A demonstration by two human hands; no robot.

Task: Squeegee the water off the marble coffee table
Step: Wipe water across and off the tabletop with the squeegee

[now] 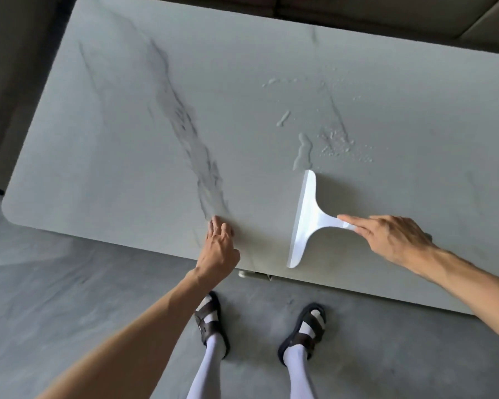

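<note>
A white marble coffee table (pixel 127 139) with grey veins fills the upper view. Puddles and beads of water (pixel 326 142) lie on its right half, just beyond the squeegee. The white squeegee (pixel 304 223) stands on the tabletop near the front edge, its long blade running front to back. My right hand (pixel 392 240) grips its short handle from the right, index finger stretched along it. My left hand (pixel 219 246) rests on the table's front edge to the left of the blade, fingers spread flat on the marble.
Grey floor (pixel 55 298) lies in front of the table, where my two feet in dark sandals (pixel 303 332) stand. A dark sofa (pixel 415 15) runs along the far side of the table. A metal table fitting (pixel 251 274) shows under the front edge.
</note>
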